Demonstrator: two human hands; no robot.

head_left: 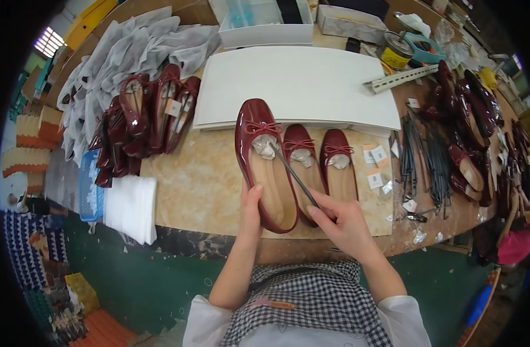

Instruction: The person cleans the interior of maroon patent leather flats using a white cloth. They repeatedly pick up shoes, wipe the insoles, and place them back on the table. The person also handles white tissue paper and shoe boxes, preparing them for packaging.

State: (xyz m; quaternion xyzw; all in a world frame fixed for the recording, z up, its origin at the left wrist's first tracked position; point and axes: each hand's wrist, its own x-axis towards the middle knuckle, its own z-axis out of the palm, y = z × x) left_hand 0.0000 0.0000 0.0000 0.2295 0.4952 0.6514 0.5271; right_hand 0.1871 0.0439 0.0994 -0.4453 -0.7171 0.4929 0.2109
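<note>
My left hand is closed on the left side of a dark red patent ballet flat, toe pointing away from me. It has a small bow and a beige insole, and crumpled white paper fills its toe. A thin black shoe stick is pinched in my right hand, its far end reaching the paper in the shoe opening. Beside the held shoe lie two matching flats, a middle one partly hidden and a right one, both with paper in their toes.
A long white box lid lies behind the shoes. More red shoes and grey-white wrapping are heaped at left, above folded white sheets. At right are black sticks, paper tags and another shoe pile.
</note>
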